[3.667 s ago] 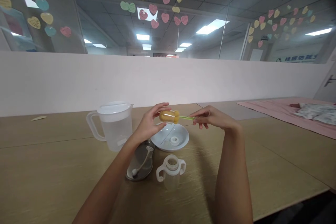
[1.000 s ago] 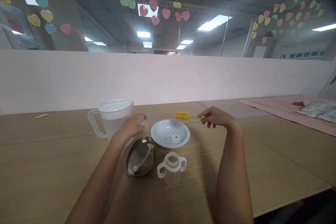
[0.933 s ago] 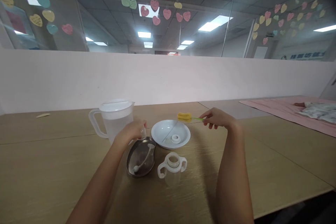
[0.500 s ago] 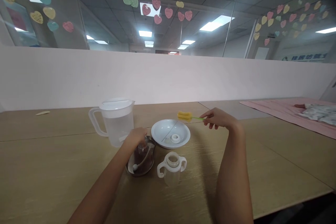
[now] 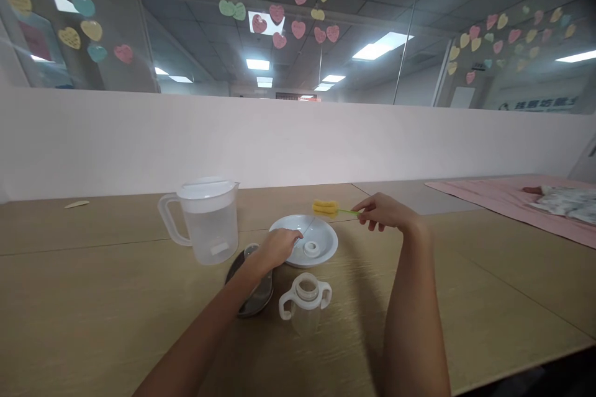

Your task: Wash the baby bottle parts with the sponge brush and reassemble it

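Note:
My right hand (image 5: 379, 212) pinches the thin green handle of a brush with a yellow sponge head (image 5: 325, 208), held up just beyond the white bowl (image 5: 328, 253). Over the bowl's left rim reaches my left hand (image 5: 285, 244), fingers closed near a thin clear piece; whether it grips that piece is hidden. A white ring (image 5: 311, 249) lies inside the bowl. Below my left wrist is a metal kidney-shaped tray (image 5: 261, 303), with a clear item (image 5: 251, 250) at its far end. In front of the bowl stands a clear bottle with two white handles (image 5: 307, 304).
A clear lidded pitcher (image 5: 212, 229) stands left of the bowl. Farther left lies a small flat beige piece (image 5: 77, 204). A pink cloth (image 5: 493, 191) with a patterned fabric on it covers the right back of the table. A white wall rises behind.
My left hand has moved right, from the metal tray to the bowl's left rim. My right hand still holds the brush in nearly the same place.

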A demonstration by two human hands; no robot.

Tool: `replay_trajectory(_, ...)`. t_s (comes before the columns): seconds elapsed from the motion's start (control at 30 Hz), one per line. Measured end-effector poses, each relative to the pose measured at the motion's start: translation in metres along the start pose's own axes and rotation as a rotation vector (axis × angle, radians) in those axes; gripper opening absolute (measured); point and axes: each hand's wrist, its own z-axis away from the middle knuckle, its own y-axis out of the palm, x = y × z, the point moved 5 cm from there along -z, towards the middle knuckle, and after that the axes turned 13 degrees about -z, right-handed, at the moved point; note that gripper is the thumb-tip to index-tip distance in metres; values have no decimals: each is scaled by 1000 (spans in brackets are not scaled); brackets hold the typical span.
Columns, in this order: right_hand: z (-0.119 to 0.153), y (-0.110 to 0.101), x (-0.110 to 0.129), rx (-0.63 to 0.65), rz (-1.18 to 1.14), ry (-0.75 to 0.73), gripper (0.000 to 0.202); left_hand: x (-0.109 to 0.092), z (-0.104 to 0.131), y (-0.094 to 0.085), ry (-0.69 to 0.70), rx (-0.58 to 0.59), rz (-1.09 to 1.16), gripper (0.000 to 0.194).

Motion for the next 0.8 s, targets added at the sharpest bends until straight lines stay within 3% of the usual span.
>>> replay_trajectory(0.13,0,4,6,14,15,-5,37,2,-4,19,-4,-6,49,21)
replay_trajectory(0.27,3,8,13,42,20,-24,37,6,-6,16,-49,-32,124,13)
replay_trajectory(0.4,16,6,20,67,-34,-83,35,16,-6,-10,-100,-126,257,22)
replay_trajectory(0.6,40,1,33,127,-145,-249,36,32,9,-65,-171,-378,863,29)
replay_trajectory(0.8,29,15,41,140,-128,-236,35,19,27,-97,-180,-423,968,34)
